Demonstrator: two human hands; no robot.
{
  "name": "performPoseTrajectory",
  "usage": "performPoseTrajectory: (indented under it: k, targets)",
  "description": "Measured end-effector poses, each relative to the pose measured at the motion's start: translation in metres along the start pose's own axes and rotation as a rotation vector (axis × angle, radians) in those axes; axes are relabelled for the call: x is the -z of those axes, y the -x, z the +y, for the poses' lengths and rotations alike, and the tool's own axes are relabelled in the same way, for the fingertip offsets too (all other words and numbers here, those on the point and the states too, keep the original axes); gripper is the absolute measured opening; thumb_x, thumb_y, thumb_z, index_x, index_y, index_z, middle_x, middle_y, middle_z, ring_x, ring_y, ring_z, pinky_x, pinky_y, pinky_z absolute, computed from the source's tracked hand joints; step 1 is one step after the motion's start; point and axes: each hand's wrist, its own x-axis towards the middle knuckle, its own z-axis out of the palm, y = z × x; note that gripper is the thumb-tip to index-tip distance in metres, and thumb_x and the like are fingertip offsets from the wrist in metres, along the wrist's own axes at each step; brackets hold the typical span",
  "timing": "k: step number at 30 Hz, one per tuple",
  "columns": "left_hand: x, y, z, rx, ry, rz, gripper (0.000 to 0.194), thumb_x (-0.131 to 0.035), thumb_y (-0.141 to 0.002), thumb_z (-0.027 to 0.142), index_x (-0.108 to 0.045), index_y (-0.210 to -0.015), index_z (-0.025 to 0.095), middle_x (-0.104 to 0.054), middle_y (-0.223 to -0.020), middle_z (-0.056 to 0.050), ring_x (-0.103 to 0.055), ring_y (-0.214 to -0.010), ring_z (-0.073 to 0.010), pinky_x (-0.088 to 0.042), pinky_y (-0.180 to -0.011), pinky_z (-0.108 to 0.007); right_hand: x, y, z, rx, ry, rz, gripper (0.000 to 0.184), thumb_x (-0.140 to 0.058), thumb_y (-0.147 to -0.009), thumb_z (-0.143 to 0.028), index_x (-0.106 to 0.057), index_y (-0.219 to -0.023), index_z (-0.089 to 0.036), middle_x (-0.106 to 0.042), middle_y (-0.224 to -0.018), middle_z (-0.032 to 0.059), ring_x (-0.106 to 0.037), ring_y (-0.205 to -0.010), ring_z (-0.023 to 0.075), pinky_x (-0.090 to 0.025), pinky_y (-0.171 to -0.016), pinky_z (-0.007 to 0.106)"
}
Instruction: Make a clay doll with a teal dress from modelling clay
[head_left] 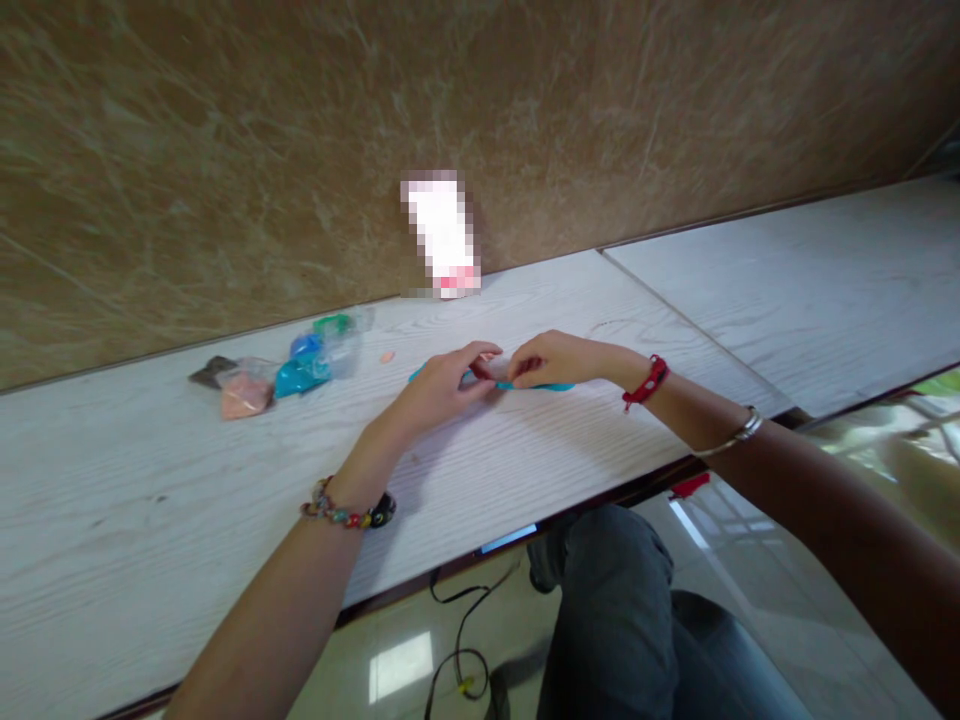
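Note:
My left hand [442, 385] and my right hand [559, 358] meet over the white wood-grain table [187, 470]. Both have their fingers pinched together on a small piece of something pinkish between them, above a flat teal strip [555, 385] that lies on the table under the hands. The pinched piece is too small and blurred to name. My left wrist wears a beaded bracelet, my right a red cord and a metal bangle.
Left of the hands lie small clear bags of coloured clay [300, 370]: peach, teal, blue, green, plus a dark one [212, 371]. A tiny peach lump [387, 357] sits nearby. A blurred white object [442, 235] stands against the brown wall. A second tabletop [787, 290] adjoins on the right. A cable [461, 640] lies on the floor.

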Motion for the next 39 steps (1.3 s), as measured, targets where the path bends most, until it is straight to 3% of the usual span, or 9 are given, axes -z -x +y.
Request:
performPoseTrajectory:
  k: [3, 8, 14, 19, 25, 28, 31, 35, 39]
  targets:
    - [0.000, 0.000, 0.000, 0.014, 0.091, 0.026, 0.035, -0.059, -0.080, 0.025, -0.052, -0.114, 0.019, -0.070, -0.087, -0.002, -0.065, -0.081, -0.0143, -0.050, -0.076, -0.028, 0.001, -0.004, -0.001, 0.022, -0.051, -0.006, 0.023, -0.056, -0.079, -0.024, -0.071, -0.093, -0.014, -0.070, -0.085, 0.0038, -0.057, -0.073, 0.0112, -0.040, -0.067, 0.024]
    - [-0.002, -0.001, -0.003, 0.044, 0.178, 0.094, 0.042, -0.059, -0.080, 0.026, -0.049, -0.120, 0.018, -0.070, -0.086, -0.003, -0.065, -0.079, -0.0140, -0.048, -0.070, -0.026, 0.003, -0.006, -0.002, 0.045, -0.091, 0.031, 0.018, -0.059, -0.077, -0.025, -0.071, -0.084, -0.014, -0.067, -0.072, 0.0007, -0.050, -0.062, 0.0081, -0.038, -0.060, 0.023]
    - [0.000, -0.002, -0.002, 0.102, 0.230, 0.204, 0.041, -0.053, -0.084, 0.032, -0.050, -0.122, 0.017, -0.069, -0.088, -0.005, -0.063, -0.075, -0.0131, -0.046, -0.064, -0.024, 0.013, 0.003, 0.002, 0.043, -0.262, 0.176, 0.019, -0.060, -0.075, -0.030, -0.069, -0.079, -0.014, -0.062, -0.066, -0.0007, -0.049, -0.061, 0.0087, -0.037, -0.057, 0.023]
    - [-0.002, -0.003, -0.002, 0.115, 0.237, 0.215, 0.039, -0.051, -0.086, 0.036, -0.052, -0.119, 0.017, -0.069, -0.090, -0.005, -0.063, -0.079, -0.0144, -0.048, -0.067, -0.026, 0.028, 0.007, -0.006, 0.080, -0.353, 0.341, 0.024, -0.062, -0.072, -0.036, -0.069, -0.080, -0.013, -0.065, -0.073, 0.0022, -0.052, -0.069, 0.0114, -0.041, -0.063, 0.027]
    - [-0.005, -0.003, -0.002, 0.103, 0.183, 0.228, 0.032, -0.051, -0.086, 0.035, -0.058, -0.112, 0.018, -0.069, -0.091, -0.005, -0.063, -0.083, -0.0152, -0.049, -0.074, -0.029, 0.027, 0.011, -0.012, -0.021, -0.206, 0.328, 0.022, -0.061, -0.074, -0.031, -0.072, -0.082, -0.014, -0.067, -0.074, 0.0026, -0.054, -0.068, 0.0116, -0.041, -0.063, 0.026]
    - [-0.005, -0.002, -0.001, 0.096, 0.116, 0.248, 0.027, -0.052, -0.086, 0.031, -0.059, -0.109, 0.018, -0.069, -0.092, -0.004, -0.063, -0.084, -0.0150, -0.049, -0.078, -0.030, 0.021, 0.016, -0.009, -0.139, -0.085, 0.218, 0.019, -0.059, -0.074, -0.024, -0.073, -0.083, -0.014, -0.069, -0.073, 0.0027, -0.055, -0.065, 0.0110, -0.040, -0.061, 0.024]
    - [-0.007, -0.001, -0.003, 0.033, -0.035, 0.194, 0.022, -0.050, -0.087, 0.027, -0.061, -0.105, 0.018, -0.068, -0.095, -0.005, -0.062, -0.087, -0.0157, -0.049, -0.082, -0.032, 0.017, 0.026, -0.007, -0.172, 0.028, 0.099, 0.019, -0.057, -0.075, -0.020, -0.073, -0.084, -0.016, -0.070, -0.073, 0.0022, -0.057, -0.064, 0.0109, -0.040, -0.059, 0.023]
    - [-0.012, 0.000, -0.007, -0.098, -0.252, 0.080, 0.022, -0.049, -0.089, 0.025, -0.062, -0.105, 0.017, -0.067, -0.102, -0.008, -0.059, -0.097, -0.0189, -0.049, -0.087, -0.037, 0.014, 0.041, -0.003, -0.149, 0.210, 0.137, 0.025, -0.057, -0.075, -0.015, -0.072, -0.095, -0.017, -0.070, -0.084, 0.0048, -0.061, -0.075, 0.0148, -0.044, -0.067, 0.026]
    - [-0.016, 0.001, -0.011, -0.183, -0.338, 0.066, 0.022, -0.049, -0.089, 0.025, -0.062, -0.106, 0.018, -0.065, -0.106, -0.008, -0.057, -0.100, -0.0193, -0.049, -0.086, -0.035, 0.004, 0.050, 0.006, 0.005, 0.311, 0.134, 0.033, -0.064, -0.075, -0.017, -0.067, -0.108, -0.019, -0.067, -0.102, 0.0087, -0.060, -0.093, 0.0195, -0.045, -0.082, 0.032]
